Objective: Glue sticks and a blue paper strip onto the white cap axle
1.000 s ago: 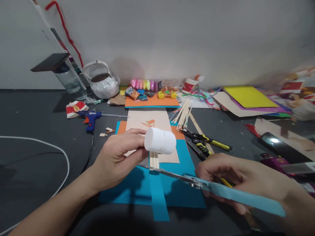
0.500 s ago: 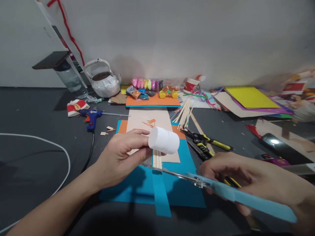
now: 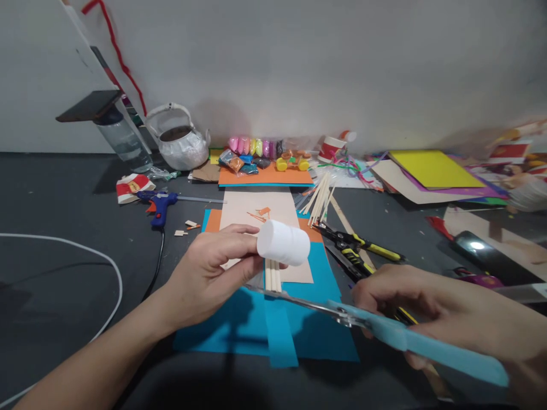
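Observation:
My left hand (image 3: 226, 259) pinches a white cylinder (image 3: 283, 243) and the short row of pale wooden sticks (image 3: 273, 275) below it. The cylinder lies roughly sideways, slightly tilted. From the lower end of the sticks a blue paper strip (image 3: 280, 336) hangs down. In my right hand (image 3: 410, 299) is a pair of scissors (image 3: 342, 316) with light blue handles. Their blades cross the top of the strip, right at the stick ends. Whether the blades are fully closed there I cannot make out.
Blue sheets (image 3: 231, 336) and a beige sheet (image 3: 256, 199) with orange scraps lie below my hands. Pliers (image 3: 363, 242) and loose sticks (image 3: 318, 199) are to the right. A blue glue gun (image 3: 160, 205), a silver kettle (image 3: 183, 145) and a bottle (image 3: 122, 142) stand left.
The scissors and my right hand have shifted very slightly. The lower end of the blue strip has risen a little. My left hand keeps its hold.

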Available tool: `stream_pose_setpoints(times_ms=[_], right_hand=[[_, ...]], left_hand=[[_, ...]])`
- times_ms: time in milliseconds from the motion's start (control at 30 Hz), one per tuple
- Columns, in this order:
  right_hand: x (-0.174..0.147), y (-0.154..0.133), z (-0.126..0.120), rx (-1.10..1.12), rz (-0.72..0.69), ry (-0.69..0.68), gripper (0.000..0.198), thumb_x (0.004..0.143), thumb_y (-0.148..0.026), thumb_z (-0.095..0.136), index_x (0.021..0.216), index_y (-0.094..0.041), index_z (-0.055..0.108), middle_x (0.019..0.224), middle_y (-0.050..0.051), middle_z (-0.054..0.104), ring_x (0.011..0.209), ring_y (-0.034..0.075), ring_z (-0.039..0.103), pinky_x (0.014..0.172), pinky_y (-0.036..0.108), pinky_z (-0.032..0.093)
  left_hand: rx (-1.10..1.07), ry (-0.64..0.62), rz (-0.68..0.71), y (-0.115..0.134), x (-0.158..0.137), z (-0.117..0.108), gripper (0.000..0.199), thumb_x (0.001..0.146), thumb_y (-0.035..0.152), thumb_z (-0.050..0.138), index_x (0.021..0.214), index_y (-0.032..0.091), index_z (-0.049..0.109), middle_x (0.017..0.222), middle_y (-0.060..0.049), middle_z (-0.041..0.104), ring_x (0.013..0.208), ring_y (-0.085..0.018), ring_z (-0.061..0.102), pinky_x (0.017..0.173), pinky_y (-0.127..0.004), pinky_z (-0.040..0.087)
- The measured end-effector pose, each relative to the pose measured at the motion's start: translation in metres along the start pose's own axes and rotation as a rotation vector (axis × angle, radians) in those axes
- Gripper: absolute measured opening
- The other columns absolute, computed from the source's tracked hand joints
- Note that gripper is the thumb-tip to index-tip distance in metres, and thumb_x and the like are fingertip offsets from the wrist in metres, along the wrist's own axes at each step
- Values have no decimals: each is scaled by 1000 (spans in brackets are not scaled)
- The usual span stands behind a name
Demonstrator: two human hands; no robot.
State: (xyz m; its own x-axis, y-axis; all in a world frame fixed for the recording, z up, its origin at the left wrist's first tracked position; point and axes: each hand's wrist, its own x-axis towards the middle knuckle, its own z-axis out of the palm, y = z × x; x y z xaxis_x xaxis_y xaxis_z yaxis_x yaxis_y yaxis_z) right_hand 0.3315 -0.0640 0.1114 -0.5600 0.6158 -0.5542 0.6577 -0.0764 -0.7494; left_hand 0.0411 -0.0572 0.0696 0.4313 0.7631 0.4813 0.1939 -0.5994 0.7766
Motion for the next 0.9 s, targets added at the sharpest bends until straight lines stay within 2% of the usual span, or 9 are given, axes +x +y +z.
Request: stream_pose_setpoints(times_ms=[100,267,433,533,667,800,867,900], right_hand=[[1,2,-1,16,27,-42,17,72,-33,71,68,-18,67,68,1,63,71,17,57,65,25,40],[12,16,-3,58,7,-44,30,73,-43,74,73,-15,64,72,0,56,70,13,51,60,22,38],[25,35,1,119,-54,-101,35,82,-46,68,75,-14,58,66,-2,49,58,8,46,50,19,33],[28,45,3,168,-62,-83,37,85,-50,65,78,-14,57,68,-2,52,58,8,46,51,19,34],[29,58,6,39,-55,73,39,89,-54,58,85,-15,63,74,1,59,65,12,51,57,22,39],[39,75,17,-414,-3,396,38,93,-49,48,97,-16,67,87,7,68,76,20,60,64,28,41],[48,81,27,-674,98,554,33,93,-41,47,92,-15,66,86,11,70,74,24,63,62,30,38],[52,84,32,-768,153,591,30,92,-39,47,88,-15,65,83,12,70,71,25,63,59,31,36]], left_hand=[[15,-6,-21,-3,0,0,23,92,16,56,94,21,78,91,-2,77,81,-14,68,72,-19,50],[12,-32,-163,-17,1,4,23,92,20,54,93,19,77,104,-5,76,89,-16,69,77,-23,50],[36,-46,-297,-33,3,9,24,91,25,54,93,20,77,96,-3,76,88,-20,68,76,-26,48],[9,-8,-376,-42,2,10,24,91,28,56,97,22,78,91,-3,76,86,-20,67,75,-27,47],[-139,98,-474,-50,3,8,24,89,32,62,101,20,77,86,-5,77,81,-21,68,71,-27,49],[-435,168,-602,-47,5,7,30,83,41,70,99,16,76,85,-9,77,67,-17,65,58,-25,49],[-593,165,-675,-40,6,7,34,81,45,72,96,14,76,85,-10,77,62,-15,64,55,-23,48],[-669,160,-708,-36,6,8,34,80,45,73,95,14,76,84,-10,77,61,-14,64,55,-23,49]])
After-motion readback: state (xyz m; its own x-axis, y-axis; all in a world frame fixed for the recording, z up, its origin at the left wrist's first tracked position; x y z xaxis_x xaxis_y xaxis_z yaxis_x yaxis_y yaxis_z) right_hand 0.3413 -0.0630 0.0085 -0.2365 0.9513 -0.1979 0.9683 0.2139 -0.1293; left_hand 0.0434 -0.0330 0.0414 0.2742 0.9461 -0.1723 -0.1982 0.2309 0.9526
